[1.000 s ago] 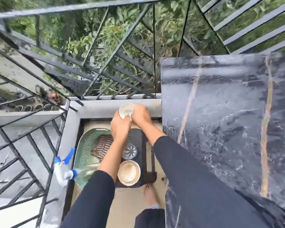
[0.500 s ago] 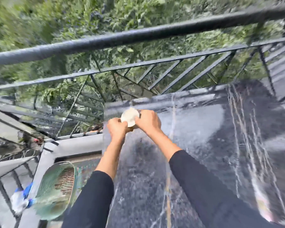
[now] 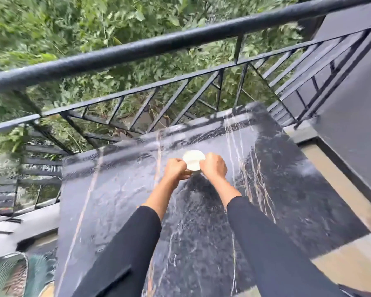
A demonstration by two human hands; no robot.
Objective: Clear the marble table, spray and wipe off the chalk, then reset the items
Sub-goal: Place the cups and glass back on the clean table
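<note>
1. My sleeves (image 3: 124,249) stretch out over the wet dark marble desk (image 3: 287,200).
2. My left hand (image 3: 177,170) and right hand (image 3: 214,167) each close a grip on the small white cup (image 3: 193,160), near the far edge.
3. I should lower it level, then let go gently; wet marble looks slippery.
4. Beyond stands the railing (image 3: 159,42).

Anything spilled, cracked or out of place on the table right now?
Nothing stands out. The marble table looks bare and glossy, with no chalk visible. Both hands, left and right, hold a small white cup over its far half. Whether it touches the surface is unclear.
</note>
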